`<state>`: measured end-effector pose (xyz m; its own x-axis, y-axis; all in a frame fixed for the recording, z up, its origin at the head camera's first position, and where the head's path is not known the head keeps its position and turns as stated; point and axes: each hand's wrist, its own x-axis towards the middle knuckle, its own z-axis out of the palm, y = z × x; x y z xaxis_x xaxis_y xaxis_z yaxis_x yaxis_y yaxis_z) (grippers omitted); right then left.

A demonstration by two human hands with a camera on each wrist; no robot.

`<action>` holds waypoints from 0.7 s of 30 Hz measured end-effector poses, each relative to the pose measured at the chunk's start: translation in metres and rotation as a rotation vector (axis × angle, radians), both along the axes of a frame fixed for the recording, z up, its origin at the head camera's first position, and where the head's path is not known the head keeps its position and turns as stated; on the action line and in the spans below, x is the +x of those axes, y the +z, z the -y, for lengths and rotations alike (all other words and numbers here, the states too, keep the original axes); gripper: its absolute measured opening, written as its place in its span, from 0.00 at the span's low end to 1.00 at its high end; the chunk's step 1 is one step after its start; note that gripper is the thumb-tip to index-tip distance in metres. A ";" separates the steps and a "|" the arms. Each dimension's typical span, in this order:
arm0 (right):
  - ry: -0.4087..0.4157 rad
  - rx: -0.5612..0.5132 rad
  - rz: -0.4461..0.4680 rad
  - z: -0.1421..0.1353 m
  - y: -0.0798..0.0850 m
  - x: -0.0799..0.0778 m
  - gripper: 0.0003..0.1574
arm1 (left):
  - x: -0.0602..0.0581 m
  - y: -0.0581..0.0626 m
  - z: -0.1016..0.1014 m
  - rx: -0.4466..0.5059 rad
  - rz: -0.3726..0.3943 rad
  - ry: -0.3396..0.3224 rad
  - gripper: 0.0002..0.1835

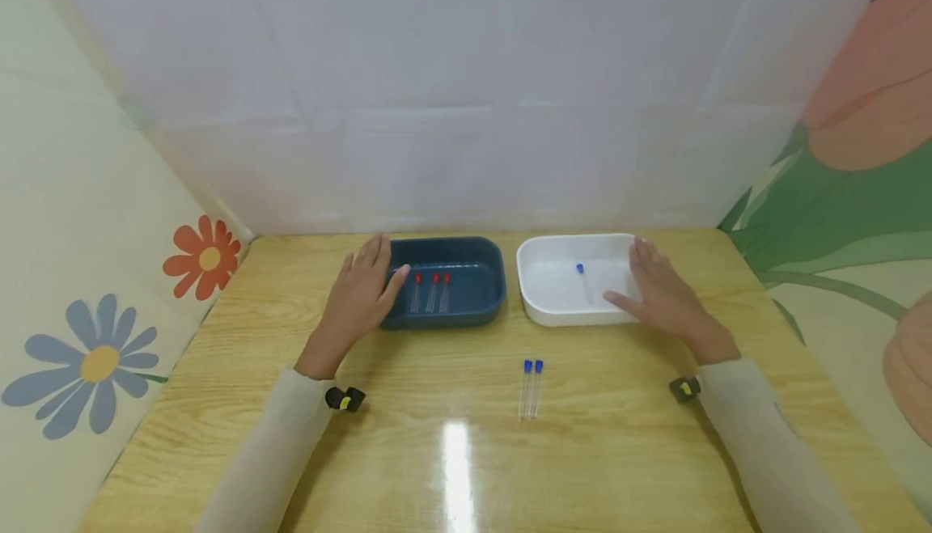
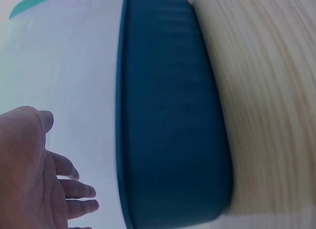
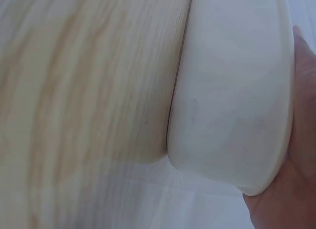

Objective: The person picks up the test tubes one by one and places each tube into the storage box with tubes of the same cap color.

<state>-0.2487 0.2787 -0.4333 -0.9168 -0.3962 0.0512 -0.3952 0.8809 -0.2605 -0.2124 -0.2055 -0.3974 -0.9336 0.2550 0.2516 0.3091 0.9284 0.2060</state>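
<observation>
Cloth sleeves are framing slim clear tubes; we're flanking rounded blue tray, white tray with left hand, right hand, both unclenched.

Person's bare left hand and bare right hand, fingers loose, thumbs inward, forearms in cream fabric sleeves

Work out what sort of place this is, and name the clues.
Probably an indoor activity corner, perhaps in a classroom: a wood-grain table stands before a pale, creased backdrop, between side walls decorated with large flowers.
</observation>
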 end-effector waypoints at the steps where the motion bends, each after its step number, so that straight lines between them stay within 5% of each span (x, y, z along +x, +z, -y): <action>1: 0.002 -0.003 0.001 0.001 0.001 0.000 0.62 | 0.002 0.002 -0.002 0.001 -0.005 -0.004 0.39; 21: -0.014 0.023 -0.004 -0.003 -0.004 -0.003 0.64 | 0.038 0.011 -0.053 -0.008 -0.160 -0.111 0.38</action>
